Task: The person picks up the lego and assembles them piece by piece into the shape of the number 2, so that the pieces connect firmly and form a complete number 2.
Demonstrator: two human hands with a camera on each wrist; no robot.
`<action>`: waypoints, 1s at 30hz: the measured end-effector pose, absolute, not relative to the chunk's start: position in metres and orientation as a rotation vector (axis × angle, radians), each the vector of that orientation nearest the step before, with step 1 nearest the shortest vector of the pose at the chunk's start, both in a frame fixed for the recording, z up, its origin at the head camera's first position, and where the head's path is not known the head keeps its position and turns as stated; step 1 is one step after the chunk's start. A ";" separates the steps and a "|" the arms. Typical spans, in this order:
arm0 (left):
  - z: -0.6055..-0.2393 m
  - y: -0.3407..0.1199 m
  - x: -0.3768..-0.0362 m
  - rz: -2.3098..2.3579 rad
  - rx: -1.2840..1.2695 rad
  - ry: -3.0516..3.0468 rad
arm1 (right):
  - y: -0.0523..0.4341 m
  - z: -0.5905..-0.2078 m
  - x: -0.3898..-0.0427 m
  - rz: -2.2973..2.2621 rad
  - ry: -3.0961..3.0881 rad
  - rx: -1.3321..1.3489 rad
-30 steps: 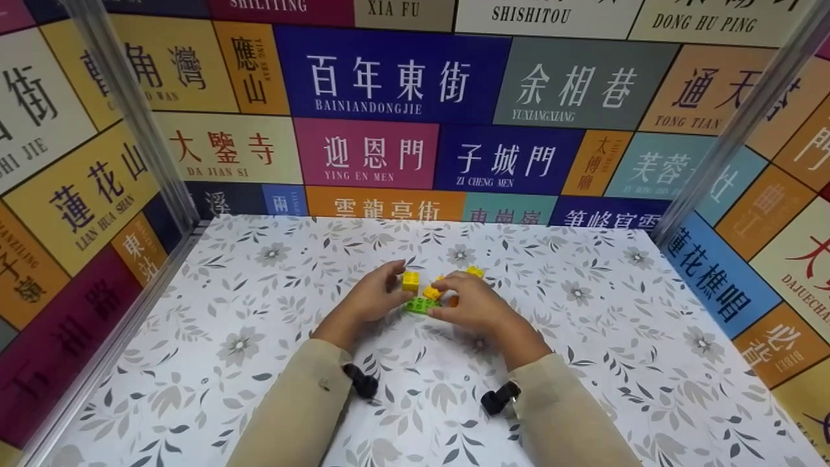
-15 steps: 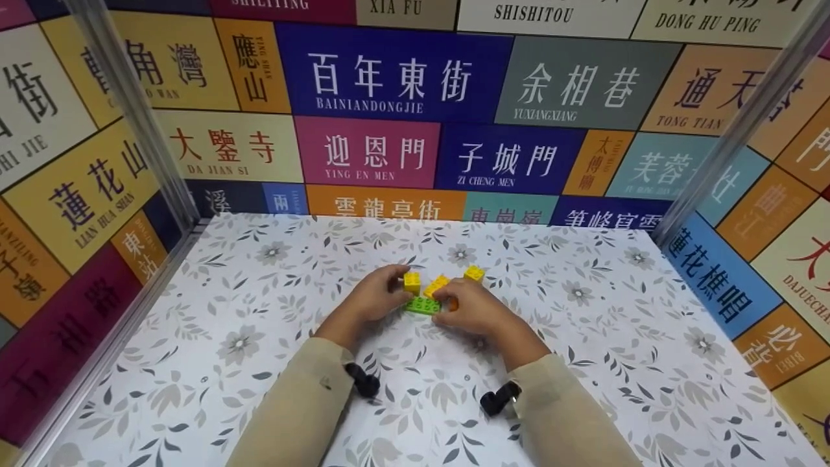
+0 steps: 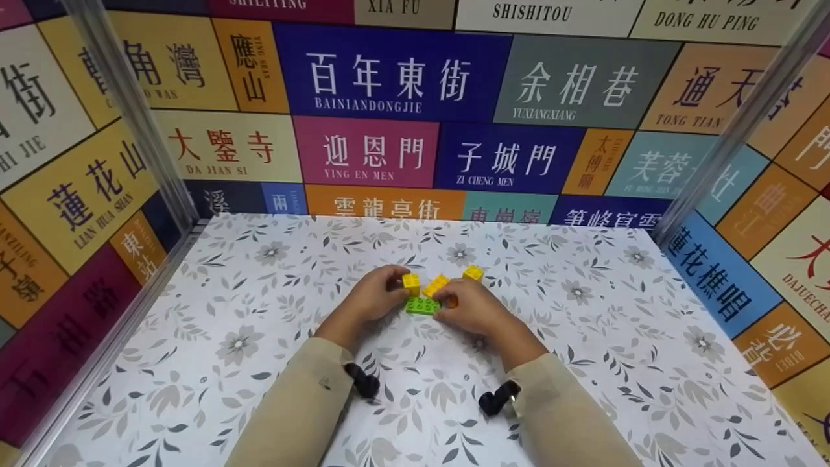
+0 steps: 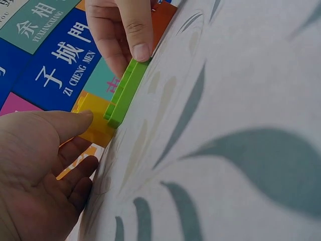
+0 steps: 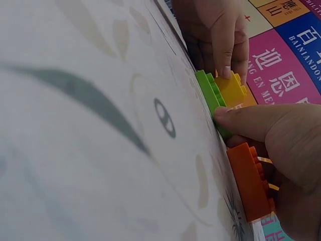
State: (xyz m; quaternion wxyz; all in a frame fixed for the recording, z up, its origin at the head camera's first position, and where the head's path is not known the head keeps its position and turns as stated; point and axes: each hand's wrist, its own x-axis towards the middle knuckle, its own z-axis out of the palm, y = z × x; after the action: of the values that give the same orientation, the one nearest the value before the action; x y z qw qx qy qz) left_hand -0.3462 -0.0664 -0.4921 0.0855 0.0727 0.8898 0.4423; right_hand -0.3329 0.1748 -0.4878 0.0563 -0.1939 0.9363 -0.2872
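Observation:
My left hand [image 3: 375, 295] pinches a yellow toy brick [image 3: 411, 284] between thumb and fingers, beside the left end of a flat green brick [image 3: 421, 305]. The right end of that green brick lies between the thumb and fingers of my right hand [image 3: 478, 309]. In the right wrist view an orange brick [image 5: 248, 183] stands under the right palm, its studs facing the hand. A yellow-orange brick [image 3: 436, 285] lies just behind the green one, slanted. Past the right knuckles stands another yellow brick [image 3: 473, 272], partly hidden.
The bricks are on a table with a white floral cover [image 3: 259, 402]. Panels of coloured street-name signs [image 3: 395, 71] rise behind and at both sides. A black wrist device [image 3: 498, 398] sits at each sleeve cuff.
The right hand has drawn slightly back to the right, off the yellow-orange brick, and its fingers stay at the green brick's end. More of the far yellow brick shows. The left hand barely moved.

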 end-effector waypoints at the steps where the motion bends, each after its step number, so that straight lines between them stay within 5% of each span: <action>1: -0.492 -0.067 -0.346 1.322 0.219 2.655 | 0.175 -0.487 -0.333 -0.877 2.844 -0.589; 30: -0.478 -0.088 -0.317 1.495 0.177 2.547 | 0.168 -0.469 -0.302 -0.938 2.801 -0.739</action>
State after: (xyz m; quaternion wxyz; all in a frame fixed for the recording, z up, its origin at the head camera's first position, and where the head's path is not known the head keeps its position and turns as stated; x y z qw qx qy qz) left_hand -0.3167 -0.0884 -0.4781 0.0913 0.0597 0.8572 0.5033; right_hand -0.3021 0.1678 -0.4691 0.0483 -0.2423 0.9188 -0.3078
